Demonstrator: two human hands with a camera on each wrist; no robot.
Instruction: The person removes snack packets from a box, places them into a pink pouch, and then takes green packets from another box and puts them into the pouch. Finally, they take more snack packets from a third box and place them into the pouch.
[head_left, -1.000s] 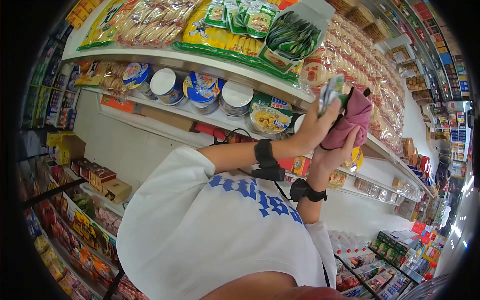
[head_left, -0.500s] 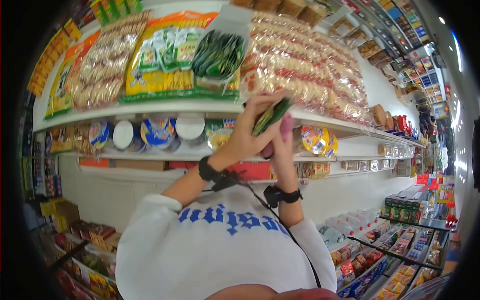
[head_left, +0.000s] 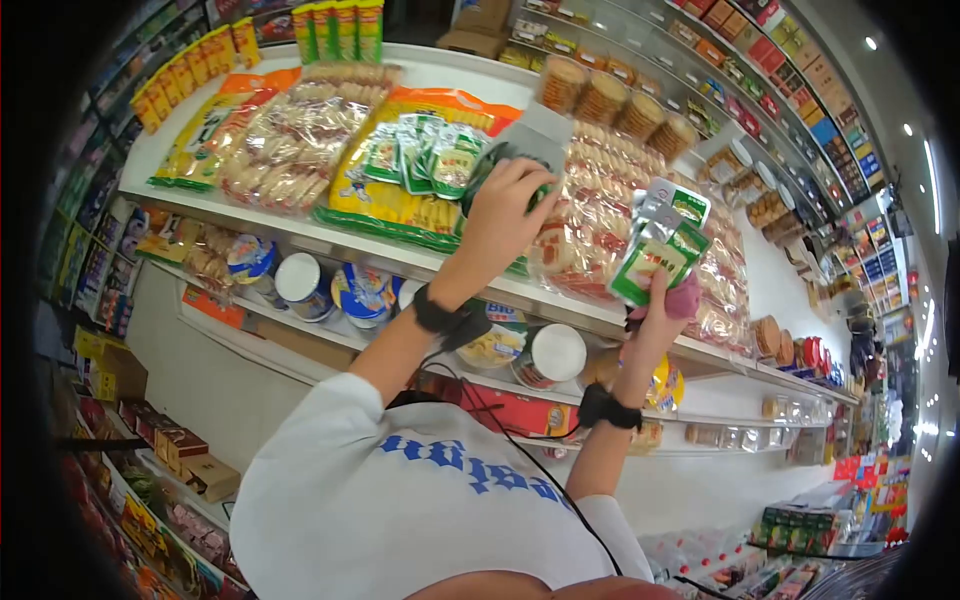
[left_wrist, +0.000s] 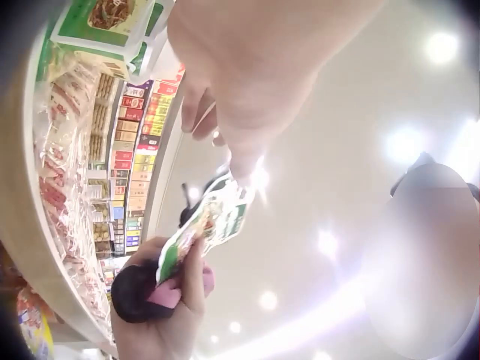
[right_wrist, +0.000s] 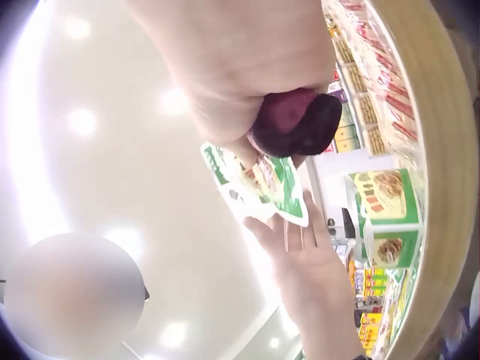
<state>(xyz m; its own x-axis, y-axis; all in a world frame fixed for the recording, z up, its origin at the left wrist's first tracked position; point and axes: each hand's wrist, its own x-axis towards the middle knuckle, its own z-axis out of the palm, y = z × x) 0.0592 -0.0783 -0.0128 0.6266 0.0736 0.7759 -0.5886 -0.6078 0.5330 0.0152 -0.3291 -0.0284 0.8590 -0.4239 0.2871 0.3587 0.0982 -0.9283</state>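
Note:
My right hand (head_left: 655,318) pinches several green-and-white food packets (head_left: 662,250), fanned out. The same hand also holds a pink fabric bundle (head_left: 684,298) with a black end, partly hidden by the hand in the head view. In that view my left hand (head_left: 505,205) overlaps an open carton (head_left: 548,130) of similar packets, its fingers bent loosely. In the right wrist view the left hand (right_wrist: 319,274) shows its palm and extended fingers right at the edge of a packet (right_wrist: 262,184). More packets (head_left: 425,155) lie in a pile left of the carton.
Bagged biscuits (head_left: 300,135) and a yellow bag (head_left: 400,205) cover the top shelf. Jars of round biscuits (head_left: 605,100) stand behind. Instant-noodle cups (head_left: 300,280) line the shelf below, under the top shelf's front edge. A dark cable (head_left: 490,405) hangs between the wrists.
The hands, close together half a second ago, are now apart in the head view. My left hand has moved left to the carton; the right still holds packets and pink bundle. The view has turned.

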